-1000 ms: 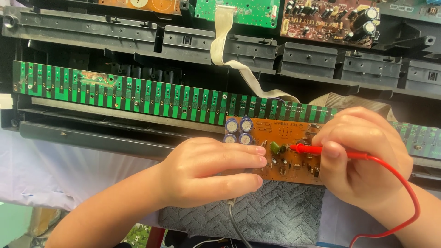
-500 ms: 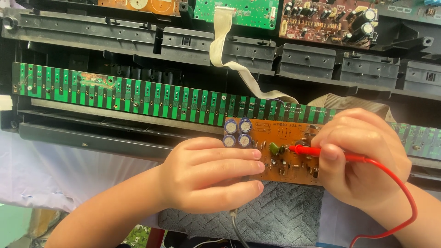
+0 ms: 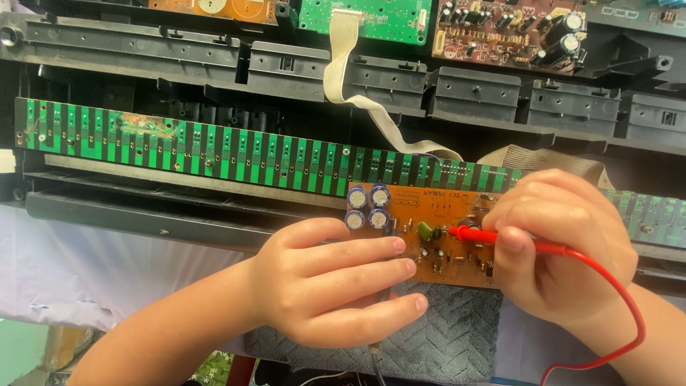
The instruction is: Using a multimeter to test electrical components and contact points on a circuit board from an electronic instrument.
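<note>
Right hand (image 3: pixel 564 250) pinches the red probe (image 3: pixel 475 234) onto the orange circuit board (image 3: pixel 443 236) (mid-measurement), left hand (image 3: pixel 336 282), fingers curled on a dark lead, steadying its near edge.

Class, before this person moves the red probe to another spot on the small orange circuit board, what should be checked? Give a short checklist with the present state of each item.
1. Red probe gripped firmly by the right hand: ok.
2. Probe tip resting on the orange circuit board: ok, near the green component.
3. Second probe held by the left hand: cannot tell; only a dark lead shows below the fingers.
4. Board supported: ok, it rests on a grey textured cloth.
5. Red lead free of snags: ok, it loops clear at the right.
6. Left fingers away from bare solder points: cannot tell.
</note>
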